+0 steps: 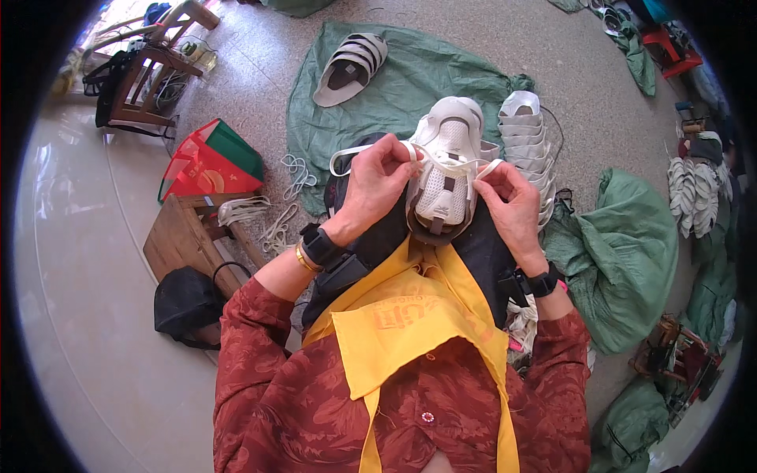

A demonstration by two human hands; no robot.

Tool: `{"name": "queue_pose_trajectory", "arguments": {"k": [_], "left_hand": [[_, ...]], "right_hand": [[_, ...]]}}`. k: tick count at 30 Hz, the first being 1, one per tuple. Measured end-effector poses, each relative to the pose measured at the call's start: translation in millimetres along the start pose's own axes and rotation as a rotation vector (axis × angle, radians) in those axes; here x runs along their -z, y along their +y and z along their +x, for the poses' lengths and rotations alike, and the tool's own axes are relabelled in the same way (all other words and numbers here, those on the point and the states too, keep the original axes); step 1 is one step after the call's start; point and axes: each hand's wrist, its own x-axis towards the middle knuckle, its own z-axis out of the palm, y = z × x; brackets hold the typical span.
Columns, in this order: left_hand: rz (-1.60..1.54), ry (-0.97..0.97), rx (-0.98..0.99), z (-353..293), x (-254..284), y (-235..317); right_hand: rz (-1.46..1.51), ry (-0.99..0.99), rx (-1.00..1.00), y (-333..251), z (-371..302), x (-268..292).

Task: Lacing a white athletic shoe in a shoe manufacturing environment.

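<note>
A white and grey shoe upper (443, 203) with mesh panels lies across my lap, between my two hands. A flat white shoelace (449, 166) runs over it from one hand to the other. My left hand (374, 183) pinches the lace between thumb and fingers, and a loop of it sticks out to the left. On the other side, my right hand (511, 206) is closed on the lace near the upper's right edge. Just beyond that hand lies a row of overlapping white uppers (527, 140). Whether the lace passes through any eyelets is too small to tell.
A green sack (426, 75) is spread ahead, with several grey uppers (353, 67) stacked on it. White laces (246, 210) hang over a wooden stool (193, 236) at left, near a red bag (213, 164). Another green sack (619, 252) bulges at right.
</note>
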Motion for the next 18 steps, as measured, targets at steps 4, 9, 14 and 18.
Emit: {"name": "queue_pose_trajectory", "arguments": {"k": [4, 9, 14, 18], "left_hand": [[0.056, 0.019, -0.004, -2.8, -2.7, 0.3], [0.23, 0.056, -0.142, -2.5, -12.1, 1.3], [0.387, 0.061, -0.151, -1.4, -10.2, 9.9], [0.42, 0.137, -0.115, -3.8, -15.8, 21.8]], "right_hand": [[-0.004, 0.003, 0.008, 1.3, -0.2, 0.2], [0.02, 0.019, -0.002, 1.8, 0.1, -1.2], [-0.107, 0.069, 0.003, -3.4, -3.2, 0.9], [-0.315, 0.092, 0.32, -14.5, -2.8, 0.2]]}}
